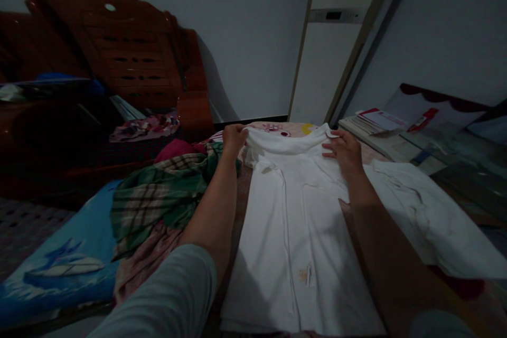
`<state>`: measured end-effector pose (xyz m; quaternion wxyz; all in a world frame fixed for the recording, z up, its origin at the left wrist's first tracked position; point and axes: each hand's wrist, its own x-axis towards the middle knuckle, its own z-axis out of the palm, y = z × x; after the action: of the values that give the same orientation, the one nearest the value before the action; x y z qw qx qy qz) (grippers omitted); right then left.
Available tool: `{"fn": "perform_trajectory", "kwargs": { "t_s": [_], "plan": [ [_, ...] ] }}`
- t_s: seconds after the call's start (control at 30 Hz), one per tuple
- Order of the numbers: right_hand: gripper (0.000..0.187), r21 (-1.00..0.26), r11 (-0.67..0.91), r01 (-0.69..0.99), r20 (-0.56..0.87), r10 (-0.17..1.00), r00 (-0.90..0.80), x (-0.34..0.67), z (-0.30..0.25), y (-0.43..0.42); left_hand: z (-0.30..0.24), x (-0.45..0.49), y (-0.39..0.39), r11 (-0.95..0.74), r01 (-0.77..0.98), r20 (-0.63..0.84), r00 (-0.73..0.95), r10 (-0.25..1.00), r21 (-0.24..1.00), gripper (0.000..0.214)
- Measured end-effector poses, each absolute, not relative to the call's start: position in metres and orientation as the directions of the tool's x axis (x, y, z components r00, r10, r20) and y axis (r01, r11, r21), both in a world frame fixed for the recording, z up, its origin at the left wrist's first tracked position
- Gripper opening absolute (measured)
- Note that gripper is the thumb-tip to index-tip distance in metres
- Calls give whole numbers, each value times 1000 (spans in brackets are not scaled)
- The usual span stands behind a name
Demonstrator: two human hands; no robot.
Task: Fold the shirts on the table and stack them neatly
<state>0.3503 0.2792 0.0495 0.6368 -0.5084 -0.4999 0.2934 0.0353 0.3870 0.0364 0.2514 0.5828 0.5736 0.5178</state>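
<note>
A white shirt (273, 232) lies lengthwise in front of me, its far edge lifted a little and drawn out between my hands. At the far left corner, my left hand (234, 140) is closed on the cloth. My right hand (345, 150) pinches the far right corner, with its other fingers spread along the fabric. Long folds run down the shirt's middle, and a small tag (308, 274) shows near the lower end. Under the shirt is a pinkish patterned cover (291, 129). Another white garment (428, 211) lies to the right.
On the left are a green plaid cloth (158, 195) and a blue printed cushion-like item (67, 269). Behind stands a carved wooden chair (130, 53). A tall white cabinet-like unit (332, 53) is by the wall. Papers (380, 119) lie near a glass surface (451, 148) at right.
</note>
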Motion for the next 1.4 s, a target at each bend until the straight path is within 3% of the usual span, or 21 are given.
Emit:
{"fn": "perform_trajectory", "kwargs": {
  "t_s": [0.1,0.2,0.3,0.4,0.47,0.53,0.7,0.83,0.97,1.07,1.2,1.3,1.4],
  "plan": [
    [36,-944,281,176,326,884,336,356,45,295,41,46,390,-188,147,219,-232,948,971,13],
    [44,-928,275,253,347,883,316,363,36,316,35,61,396,-298,2,291,-223,930,954,14],
    [60,-874,262,409,386,885,259,368,18,333,16,75,399,-419,161,442,-158,883,894,22],
    [75,-734,223,641,392,910,133,369,1,337,-3,84,398,-536,368,545,89,834,760,44],
    [74,-611,232,757,405,913,47,369,-8,332,-9,85,396,-623,430,590,227,775,653,51],
    [68,-528,262,808,431,902,-11,366,-11,323,-11,83,397,-658,482,633,243,735,579,52],
    [49,-448,261,855,392,917,-74,352,-2,292,-6,68,395,-451,657,577,29,816,604,48],
    [38,-404,342,849,339,917,-208,334,7,258,3,55,383,-190,737,431,-150,890,648,40],
    [37,-372,454,809,305,883,-356,314,-5,228,12,50,368,-7,787,249,-187,950,616,26],
    [38,-331,450,829,323,880,-348,299,-21,217,16,50,356,14,810,210,-169,963,586,17],
    [38,-263,418,869,362,878,-313,287,-31,213,20,50,340,-25,831,273,-154,950,556,26],
    [37,-242,404,882,355,883,-307,284,-30,214,22,53,332,23,859,121,-99,988,512,37],
    [36,-243,392,887,352,888,-295,285,-27,214,21,58,332,52,885,44,-81,996,462,32]
  ]
}}
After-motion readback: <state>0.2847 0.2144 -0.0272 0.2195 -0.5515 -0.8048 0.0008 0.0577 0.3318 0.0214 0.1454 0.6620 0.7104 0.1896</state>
